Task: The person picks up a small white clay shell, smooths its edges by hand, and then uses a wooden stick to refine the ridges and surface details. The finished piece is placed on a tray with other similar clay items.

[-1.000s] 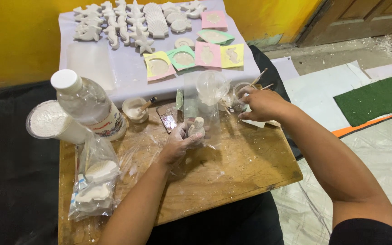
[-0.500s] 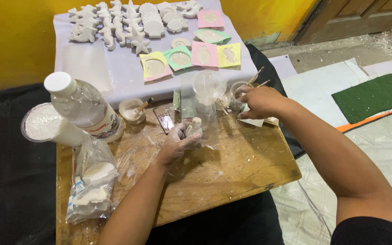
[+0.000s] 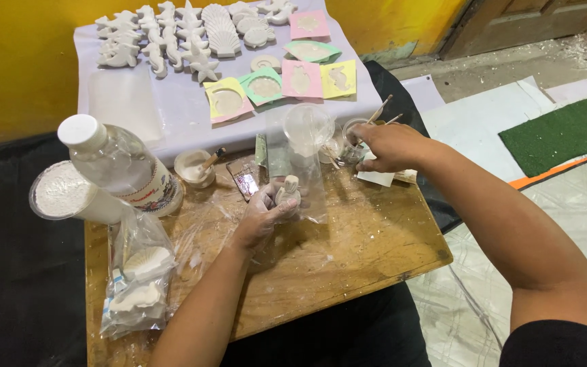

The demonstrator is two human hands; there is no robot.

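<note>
Holding a small plaster figure [image 3: 287, 190] in the left hand [image 3: 263, 214], grip clenched round it. Right hand [image 3: 388, 146] at the brush jar [image 3: 353, 139], grip pinching a brush. Many white casts [image 3: 191, 30] lie finished on the cloth behind; this one looks yet unpainted.

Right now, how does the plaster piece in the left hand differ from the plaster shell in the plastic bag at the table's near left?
The plaster piece is held upright and bare in the left hand; the plaster shell lies flat, wrapped in the plastic bag. The held piece is narrow and tall with a rounded top; the bagged shell is broad, fan-shaped and ribbed. Both are unpainted white castings.
</note>
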